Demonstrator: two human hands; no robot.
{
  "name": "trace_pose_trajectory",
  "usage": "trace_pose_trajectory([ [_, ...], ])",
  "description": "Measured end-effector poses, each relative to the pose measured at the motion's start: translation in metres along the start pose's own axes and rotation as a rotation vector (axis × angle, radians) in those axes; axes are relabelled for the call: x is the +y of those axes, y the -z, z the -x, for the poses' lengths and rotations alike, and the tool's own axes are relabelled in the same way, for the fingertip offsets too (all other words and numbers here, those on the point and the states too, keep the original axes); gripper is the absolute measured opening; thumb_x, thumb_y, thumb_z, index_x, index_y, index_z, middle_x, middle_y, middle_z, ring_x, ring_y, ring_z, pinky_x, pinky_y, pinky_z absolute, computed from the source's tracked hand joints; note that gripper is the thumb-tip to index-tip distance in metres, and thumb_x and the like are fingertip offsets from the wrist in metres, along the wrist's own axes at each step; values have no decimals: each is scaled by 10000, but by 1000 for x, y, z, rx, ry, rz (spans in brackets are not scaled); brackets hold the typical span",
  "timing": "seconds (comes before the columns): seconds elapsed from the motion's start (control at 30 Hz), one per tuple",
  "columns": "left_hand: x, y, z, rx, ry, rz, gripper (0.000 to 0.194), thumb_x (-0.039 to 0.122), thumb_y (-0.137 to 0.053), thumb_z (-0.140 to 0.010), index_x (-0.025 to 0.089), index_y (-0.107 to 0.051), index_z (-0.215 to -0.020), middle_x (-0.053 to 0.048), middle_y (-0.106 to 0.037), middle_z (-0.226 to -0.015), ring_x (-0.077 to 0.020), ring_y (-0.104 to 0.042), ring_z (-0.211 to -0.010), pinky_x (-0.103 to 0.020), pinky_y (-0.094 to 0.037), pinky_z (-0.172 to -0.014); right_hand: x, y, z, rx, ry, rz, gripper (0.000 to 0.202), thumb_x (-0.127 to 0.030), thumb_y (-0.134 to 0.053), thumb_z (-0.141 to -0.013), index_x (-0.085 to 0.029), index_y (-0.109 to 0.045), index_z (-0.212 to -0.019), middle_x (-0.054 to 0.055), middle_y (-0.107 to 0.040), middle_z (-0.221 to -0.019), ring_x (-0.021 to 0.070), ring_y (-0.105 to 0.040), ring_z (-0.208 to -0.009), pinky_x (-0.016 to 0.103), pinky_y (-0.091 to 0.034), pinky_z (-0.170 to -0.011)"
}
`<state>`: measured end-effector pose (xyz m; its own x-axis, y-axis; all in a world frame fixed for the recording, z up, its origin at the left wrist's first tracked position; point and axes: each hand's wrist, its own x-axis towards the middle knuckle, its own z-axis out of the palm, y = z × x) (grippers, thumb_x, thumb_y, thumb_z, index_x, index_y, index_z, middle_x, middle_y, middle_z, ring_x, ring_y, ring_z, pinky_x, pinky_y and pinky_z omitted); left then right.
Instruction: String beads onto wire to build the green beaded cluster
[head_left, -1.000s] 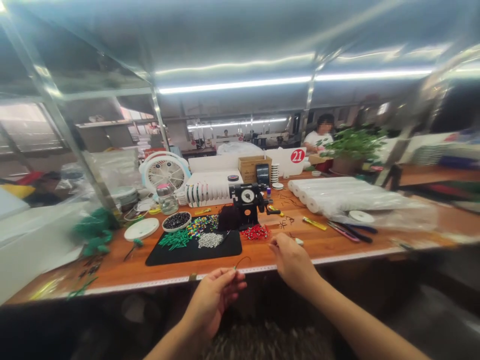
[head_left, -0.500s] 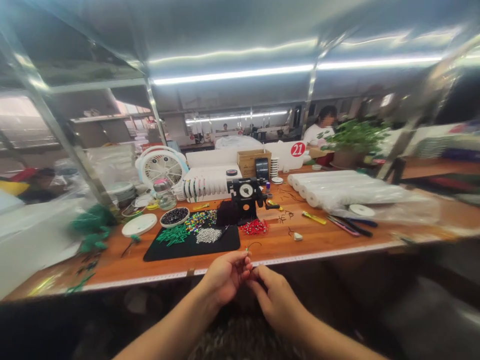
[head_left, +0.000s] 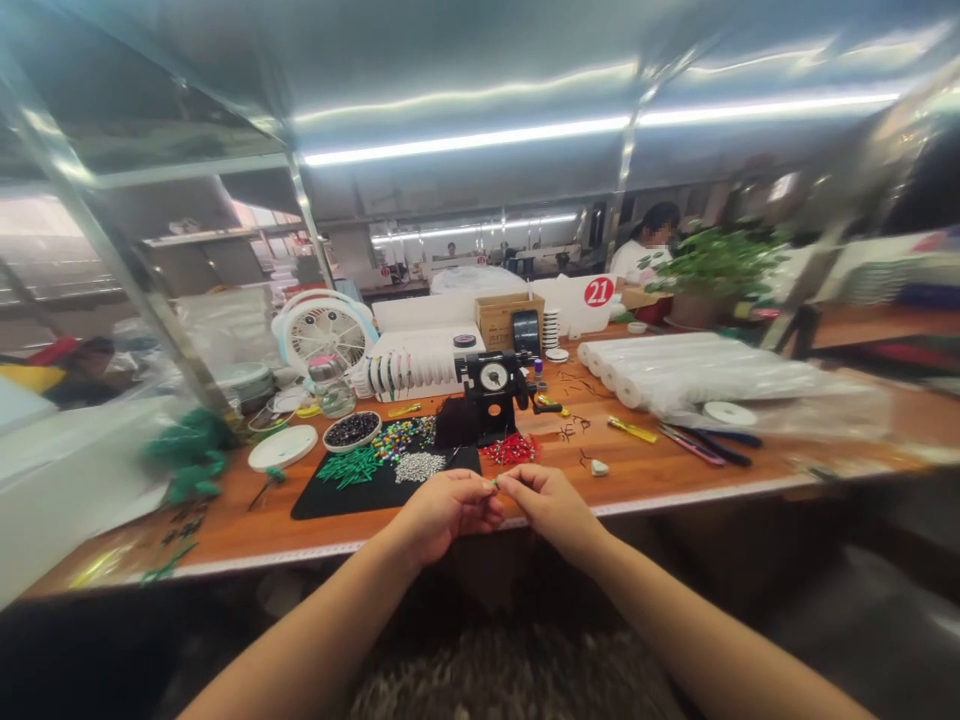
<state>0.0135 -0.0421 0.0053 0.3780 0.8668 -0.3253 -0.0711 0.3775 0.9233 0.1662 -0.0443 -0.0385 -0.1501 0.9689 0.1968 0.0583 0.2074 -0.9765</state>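
My left hand (head_left: 448,512) and my right hand (head_left: 553,508) meet fingertip to fingertip over the table's front edge. Between them is a tiny green piece (head_left: 495,484), pinched by both; its details are too small to tell. Just left of my hands, a black mat (head_left: 322,503) carries green sticks (head_left: 349,467), silver beads (head_left: 418,467) and multicoloured beads (head_left: 402,437). A dish of black beads (head_left: 352,430) stands on the mat's back corner. Red pieces (head_left: 513,449) lie right behind my fingers, in front of a black machine with a dial (head_left: 493,376).
White rolls (head_left: 675,370) lie at the right, with pliers (head_left: 720,444) before them. A yellow tool (head_left: 632,430) and a small white lump (head_left: 598,467) are nearer. A fan (head_left: 326,335) and glass jar (head_left: 332,388) stand back left. A person (head_left: 645,250) sits beyond the plant.
Both hands have risen a little. My right fingertips have moved up to the small green piece at my left fingertips, and the dark thread that stuck out there no longer shows.
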Motion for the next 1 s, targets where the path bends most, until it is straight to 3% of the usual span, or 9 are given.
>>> trace_pose_trajectory([
  [0.23, 1, 0, -3, 6, -14, -44, 161, 193, -706, -582, 126, -579, -656, -62, -630, -604, -146, -582, -545, -273, -467, -616, -5, -1, 3, 58, 14, 33, 250, -328, -550, -758, -126, -660, -662, 28, -650, -634, 152, -559, -648, 262, -415, -650],
  [0.37, 1, -4, -1, 91, -89, -255, 129, 229, -655, -643, 150, -558, -609, -34, -587, -532, -152, -536, -501, -280, -433, -563, -5, -1, 3, 54, -5, -10, 252, -345, -571, -749, -126, -675, -682, 31, -660, -645, 154, -565, -645, 263, -420, -648],
  [0.43, -3, -8, 3, 179, -262, -456, 138, 197, -625, -677, 171, -546, -567, -8, -540, -499, -151, -486, -501, -268, -389, -553, -4, -3, 3, 66, -42, -44, 245, -352, -597, -731, -126, -666, -667, 17, -637, -614, 137, -542, -601, 252, -413, -616],
  [0.53, -13, -12, 10, 313, -669, -787, 154, 159, -566, -738, 202, -557, -590, -14, -524, -595, -178, -468, -606, -283, -352, -627, -2, -10, 4, 117, -69, -89, 262, -368, -592, -742, -130, -639, -643, -3, -583, -563, 119, -498, -543, 244, -399, -565],
  [0.6, -17, -12, 12, 358, -816, -874, 153, 164, -523, -777, 212, -569, -639, -30, -535, -661, -197, -479, -667, -294, -341, -665, -1, -13, 6, 142, -41, -82, 274, -376, -560, -775, -133, -630, -667, 0, -573, -574, 124, -499, -550, 248, -407, -565],
  [0.7, -14, -5, 9, 370, -741, -840, 138, 194, -511, -793, 203, -590, -681, -32, -568, -675, -198, -506, -679, -287, -352, -655, 0, -13, 10, 164, 124, 115, 235, -330, -517, -823, -141, -624, -734, 24, -579, -650, 142, -514, -616, 264, -425, -613],
  [0.87, 4, 5, 3, 225, -423, -710, 141, 264, -579, -738, 172, -624, -642, 10, -519, -515, -155, -447, -500, -253, -323, -501, -5, 3, 5, 77, 770, 780, 274, -147, -354, -883, -162, -625, -852, 97, -552, -868, 193, -486, -826, 317, -406, -757],
  [0.93, 9, 5, 4, 187, -436, -762, 162, 265, -585, -738, 174, -628, -612, 12, -520, -498, -149, -442, -487, -249, -315, -494, -7, 9, -2, -47, 887, 926, 307, -107, -311, -880, -156, -614, -869, 91, -548, -831, 189, -479, -787, 301, -402, -716],
  [1.0, 10, 4, 4, 171, -529, -846, 162, 247, -577, -757, 185, -648, -624, -7, -576, -555, -162, -490, -545, -252, -343, -544, -10, 11, -11, -107, 877, 965, 296, -100, -308, -873, -149, -600, -854, 72, -541, -767, 176, -473, -725, 280, -391, -656],
])
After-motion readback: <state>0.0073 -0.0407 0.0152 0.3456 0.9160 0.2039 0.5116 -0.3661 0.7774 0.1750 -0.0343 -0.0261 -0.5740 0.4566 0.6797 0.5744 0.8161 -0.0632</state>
